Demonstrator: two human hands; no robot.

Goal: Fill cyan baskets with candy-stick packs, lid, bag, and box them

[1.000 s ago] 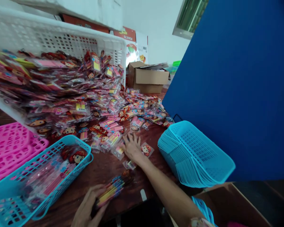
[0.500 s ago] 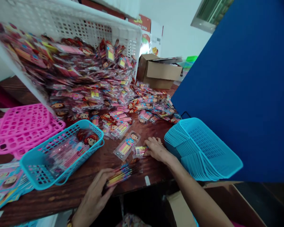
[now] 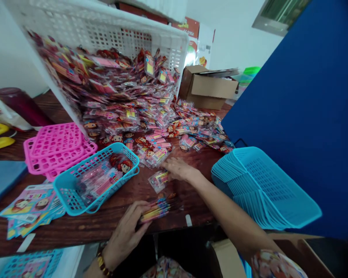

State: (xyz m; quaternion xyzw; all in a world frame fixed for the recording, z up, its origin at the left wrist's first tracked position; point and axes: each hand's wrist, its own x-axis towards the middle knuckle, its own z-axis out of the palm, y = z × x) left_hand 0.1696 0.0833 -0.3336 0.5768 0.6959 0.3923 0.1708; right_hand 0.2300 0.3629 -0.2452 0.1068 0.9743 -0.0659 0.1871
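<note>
My left hand (image 3: 130, 226) is closed around a small stack of cartoon-girl packets (image 3: 158, 210), held edge-on near the table's front edge. Farther up, my right hand (image 3: 178, 169) reaches over the table with its fingers bent on a clear plastic packet (image 3: 159, 180) with yellow and pink strips. The fingertips partly hide that packet. Just beyond lies a pile of similar packets (image 3: 153, 152). To the left, a blue plastic basket (image 3: 97, 202) with a handle holds several packets, one showing a red-haired cartoon face.
A tilted white crate (image 3: 183, 46) spills packets onto the table. Nested blue baskets (image 3: 266, 189) stand at right beside a blue panel (image 3: 301, 116). Pink lattice pieces (image 3: 58, 143), printed cards (image 3: 31, 204) and a dark red bottle (image 3: 21, 104) lie left. A cardboard box (image 3: 213, 87) sits behind.
My right hand has moved left and away from me with the packet, over where another packet lay flat. My left hand keeps its stack. The view has turned left.
</note>
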